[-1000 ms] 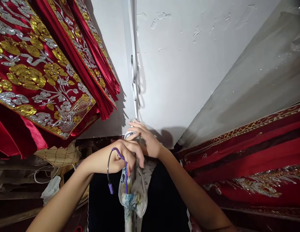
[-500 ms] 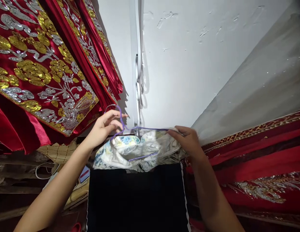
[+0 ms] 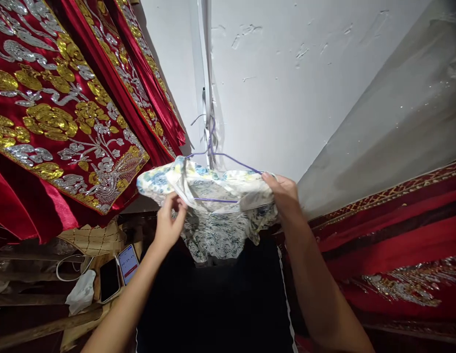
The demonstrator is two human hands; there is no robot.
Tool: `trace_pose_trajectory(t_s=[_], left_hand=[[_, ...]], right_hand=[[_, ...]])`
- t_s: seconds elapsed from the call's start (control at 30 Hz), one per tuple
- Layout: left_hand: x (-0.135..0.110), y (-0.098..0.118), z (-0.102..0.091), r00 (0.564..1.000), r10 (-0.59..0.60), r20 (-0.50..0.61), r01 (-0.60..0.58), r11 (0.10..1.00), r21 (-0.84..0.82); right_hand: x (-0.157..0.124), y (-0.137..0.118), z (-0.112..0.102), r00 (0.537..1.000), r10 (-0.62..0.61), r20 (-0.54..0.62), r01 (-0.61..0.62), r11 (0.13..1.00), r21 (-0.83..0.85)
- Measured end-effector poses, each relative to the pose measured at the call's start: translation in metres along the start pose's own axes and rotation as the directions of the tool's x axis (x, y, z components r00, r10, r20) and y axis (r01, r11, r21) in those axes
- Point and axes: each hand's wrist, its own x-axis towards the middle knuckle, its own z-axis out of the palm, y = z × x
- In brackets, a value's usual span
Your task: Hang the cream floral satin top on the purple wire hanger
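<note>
A white garment with blue and green floral print [image 3: 213, 206] hangs draped over a purple wire hanger [image 3: 228, 159]. The hanger's hook sits against a vertical white strip on the wall [image 3: 204, 73]. My left hand [image 3: 169, 223] pinches the garment's lower left edge, fingers closed on the cloth. Closed fingers of my right hand [image 3: 284, 196] grip the garment's right end together with the hanger's right shoulder.
Red robes with gold and silver embroidery [image 3: 59, 113] hang at the left. More red embroidered cloth [image 3: 389, 245] lies at the right. Two phones [image 3: 119, 272] rest on a wooden surface at the lower left, beside a white crumpled bag [image 3: 81, 291]. Black cloth [image 3: 213, 304] fills the bottom middle.
The garment was bunched in both hands, then spread out along the hanger. The hanger has risen to the wall strip. My left hand moved from the hook down to the cloth's edge.
</note>
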Motion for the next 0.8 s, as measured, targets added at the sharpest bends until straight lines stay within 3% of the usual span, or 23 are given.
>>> trace_pose_trajectory(t_s=[0.07,0.13,0.33,0.43,0.6,0.7,0.8], left_hand=[[-0.011,-0.003,0.01,0.984,-0.106,0.142,0.108,0.994,-0.004],[-0.019,0.0,0.018,0.959,-0.182,0.215,0.192,0.981,-0.026],[-0.012,0.012,0.037,0.957,-0.256,0.138,0.288,0.901,-0.325],[-0.001,0.01,0.045,0.946,-0.301,0.116,0.322,0.846,-0.424],[-0.004,0.006,0.053,0.932,-0.326,0.155,0.36,0.798,-0.483],[-0.018,0.009,0.057,0.918,-0.359,0.17,0.393,0.76,-0.517],[-0.029,0.012,0.06,0.902,-0.404,0.154,0.421,0.737,-0.529]], right_hand=[[-0.003,0.005,0.006,0.997,0.041,0.062,-0.041,0.999,-0.012],[-0.007,0.011,0.002,0.996,0.06,0.07,-0.058,0.998,-0.032],[-0.018,0.02,-0.013,0.991,0.083,0.106,-0.072,0.992,-0.101],[-0.017,0.018,-0.011,0.994,-0.021,0.108,0.05,0.963,-0.266],[0.003,0.016,0.004,0.961,-0.269,0.067,0.257,0.774,-0.579],[0.013,0.021,0.029,0.893,-0.439,0.096,0.409,0.707,-0.576],[0.006,0.024,0.06,0.854,-0.483,0.193,0.511,0.711,-0.484]])
